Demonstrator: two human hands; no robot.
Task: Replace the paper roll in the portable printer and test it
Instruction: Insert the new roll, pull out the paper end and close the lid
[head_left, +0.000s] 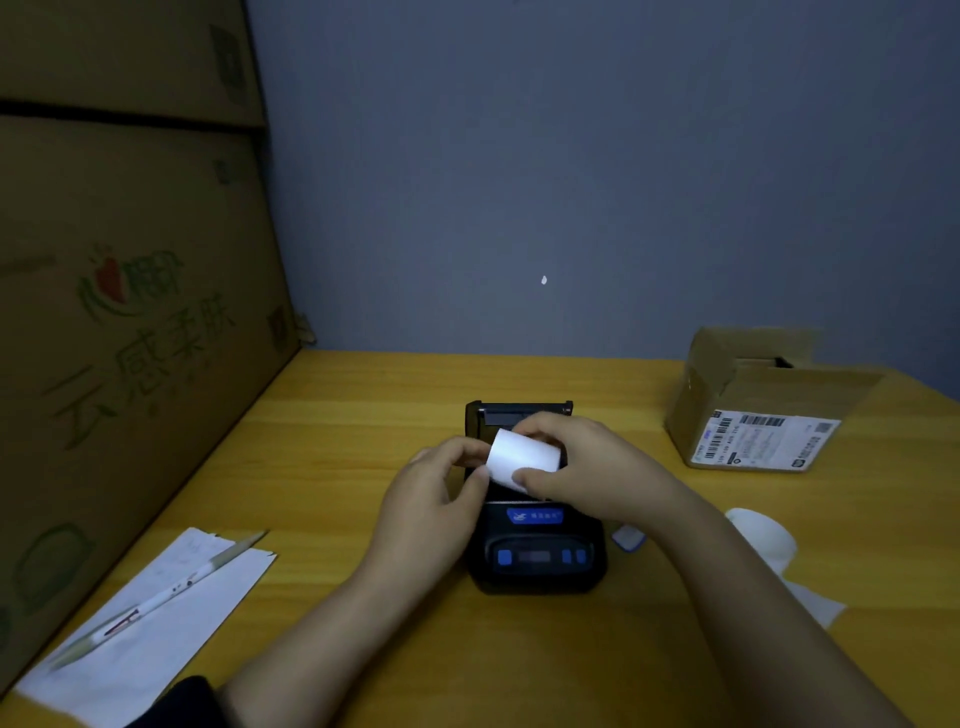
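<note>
- While the printer (535, 545) sits lid-open mid-table, the paper roll (524, 457) is over its bay, not yet seated.
- Left hand (441, 493) and right hand (576, 467) both pinch it (loose end toward the near side).
- Left, I judge: closing, test print.

The portable printer (535, 551) is a small black unit lying flat on the wooden worktop (363, 415), with its front panel facing the viewer. That panel carries a blue label, blue buttons and a small dark display. Its lid (519, 410) stands open at the far end, exposing the paper bay. The paper roll (522, 457) is white, partly unwound, and sits tilted just above the open bay, with a loose flap of paper hanging toward the front edge.
</note>
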